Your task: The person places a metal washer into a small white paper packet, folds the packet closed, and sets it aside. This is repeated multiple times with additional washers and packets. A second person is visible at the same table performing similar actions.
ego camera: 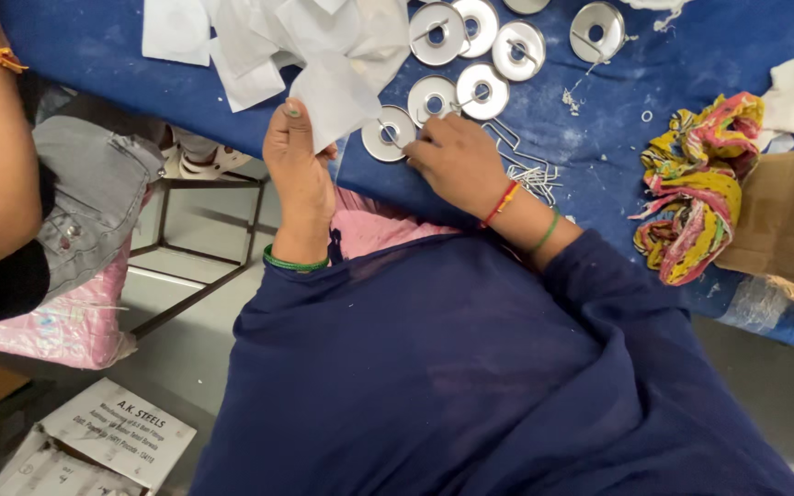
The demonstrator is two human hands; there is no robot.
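Head view. The left hand [300,174] pinched a white paper sheet [342,96] between thumb and fingers at the edge of the blue table [103,46]. The right hand [457,161] lay curled over a round metal disc [388,135], fingertips touching its rim; it appeared to grip a thin wire piece, though the fingers hid it. More discs [484,90] lay just beyond, loose wire clips [530,174] beside the wrist, and a colourful cloth [696,184] well apart.
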